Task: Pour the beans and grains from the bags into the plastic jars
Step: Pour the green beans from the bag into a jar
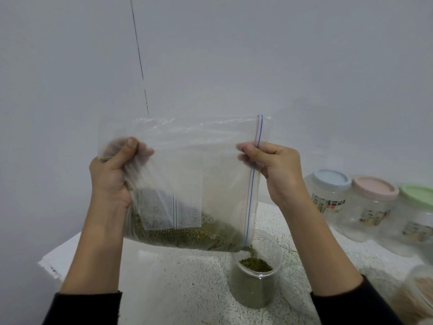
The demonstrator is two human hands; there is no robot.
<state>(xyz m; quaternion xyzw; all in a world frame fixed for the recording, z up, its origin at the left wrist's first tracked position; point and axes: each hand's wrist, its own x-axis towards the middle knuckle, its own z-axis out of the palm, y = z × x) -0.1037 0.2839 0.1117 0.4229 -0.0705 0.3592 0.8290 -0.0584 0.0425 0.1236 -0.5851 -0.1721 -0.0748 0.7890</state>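
I hold a clear zip bag [192, 174] of green beans [187, 235] turned on its side above the table. My left hand [112, 174] grips its bunched bottom end. At the zip edge, marked by a blue and red line, my right hand [274, 172] pinches the plastic. The bag's lower right corner hangs over an open clear plastic jar [255, 275], and beans stream from it into the jar. Green beans fill the jar to well over half its height.
The jar stands on a speckled white table [182, 282] against a plain wall. At the right stand three lidded clear jars: blue lid [331, 181], pink lid [375, 191], green lid [417, 195]. Another container with pale contents [419, 294] sits at the lower right edge.
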